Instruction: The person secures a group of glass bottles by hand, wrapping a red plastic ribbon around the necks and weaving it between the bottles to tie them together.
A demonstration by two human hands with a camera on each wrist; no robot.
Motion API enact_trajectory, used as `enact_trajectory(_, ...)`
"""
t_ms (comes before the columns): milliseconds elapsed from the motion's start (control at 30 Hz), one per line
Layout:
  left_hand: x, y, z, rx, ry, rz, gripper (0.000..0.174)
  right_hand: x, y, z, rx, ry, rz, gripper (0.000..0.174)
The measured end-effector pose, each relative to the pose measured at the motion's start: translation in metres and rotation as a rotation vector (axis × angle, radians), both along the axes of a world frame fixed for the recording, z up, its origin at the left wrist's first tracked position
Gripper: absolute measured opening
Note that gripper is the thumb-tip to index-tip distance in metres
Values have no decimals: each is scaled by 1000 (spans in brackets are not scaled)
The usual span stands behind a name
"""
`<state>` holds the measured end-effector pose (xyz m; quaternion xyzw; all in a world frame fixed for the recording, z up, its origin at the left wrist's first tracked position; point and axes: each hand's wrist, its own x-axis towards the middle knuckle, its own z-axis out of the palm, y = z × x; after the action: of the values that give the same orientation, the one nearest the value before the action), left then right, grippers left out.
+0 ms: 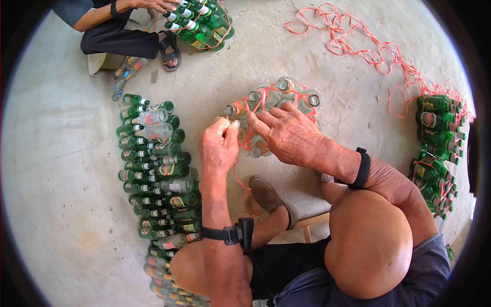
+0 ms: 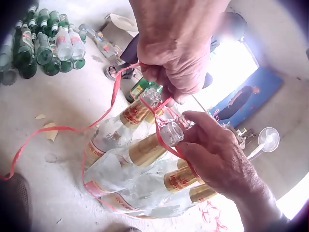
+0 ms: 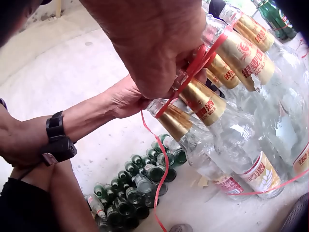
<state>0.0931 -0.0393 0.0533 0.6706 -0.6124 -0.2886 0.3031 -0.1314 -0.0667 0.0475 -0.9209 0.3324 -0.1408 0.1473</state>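
A bundle of clear bottles (image 1: 263, 100) with gold neck labels stands upright on the floor, red plastic strip (image 2: 170, 147) crossing between the necks. My left hand (image 1: 219, 146) pinches the strip beside the leftmost neck; in the left wrist view the left hand (image 2: 176, 53) has curled fingers, the strip's tail trailing from it. My right hand (image 1: 291, 134) lies over the bundle; in the left wrist view the right hand (image 2: 217, 159) holds thumb and fingers around a bottle mouth (image 2: 171, 134). In the right wrist view, the right hand (image 3: 149, 53) hides its own fingertips.
Rows of green and clear bottles (image 1: 163, 174) lie at the left. Tied green bottles (image 1: 434, 128) are at the right, with tangled red strip (image 1: 353, 41) above. Another person's hands (image 1: 156, 5) are at a green bundle (image 1: 204, 25). A shoe (image 1: 268, 197) is below the bundle.
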Motion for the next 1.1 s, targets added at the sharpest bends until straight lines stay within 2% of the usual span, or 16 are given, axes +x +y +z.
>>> enact_trajectory(267,5,-8,-9,-14,28,-52,21,0,-1,-2,-73,-13,5,70)
enact_trajectory(433,9,-9,-7,-3,36,-48,19,-1,-1,-2,-11,-15,8,74)
enact_trajectory(533,10,-12,-7,-35,-78,-57,22,0,-1,-1,20,-35,12,76)
enact_trajectory(733,15,-15,-5,73,-172,-41,24,-1,-2,-3,-14,-42,23,75)
enact_trajectory(933,21,-20,-9,275,94,36,31,-2,-2,-1,-26,-54,23,76)
enact_trajectory(1067,25,-24,-9,310,88,35,34,-1,-5,3,6,-3,42,69)
enact_trajectory(1100,26,-24,-11,304,92,35,34,-1,-5,2,-1,-28,37,73)
